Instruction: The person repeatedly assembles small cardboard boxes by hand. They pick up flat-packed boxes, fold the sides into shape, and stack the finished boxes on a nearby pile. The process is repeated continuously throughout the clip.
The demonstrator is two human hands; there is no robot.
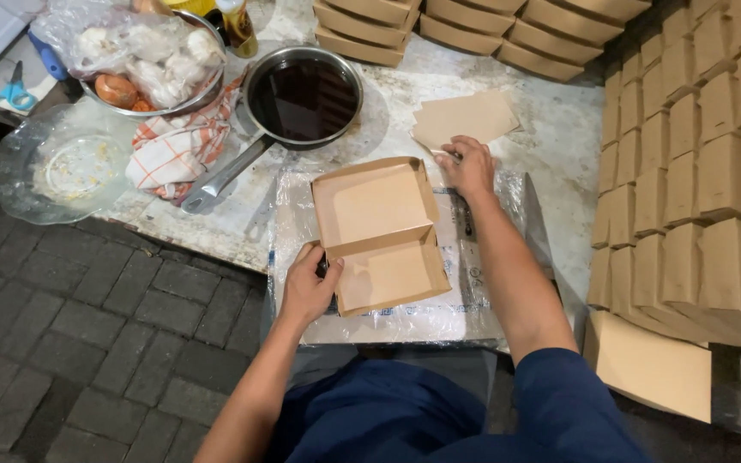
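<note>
Left hand point(306, 291) grips open cardboard box point(379, 233); right hand point(469, 165) presses flat paper sheets point(465, 118).

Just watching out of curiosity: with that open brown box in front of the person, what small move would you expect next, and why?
Probably the right hand draws one sheet off the brown paper sheets it is touching and lays it in the open box, since the left hand steadies the box's edge and the box looks empty.

open brown cardboard box point(379, 236) at centre; folded brown boxes point(696, 171) stacked right; more stacked point(473, 26) behind
</note>
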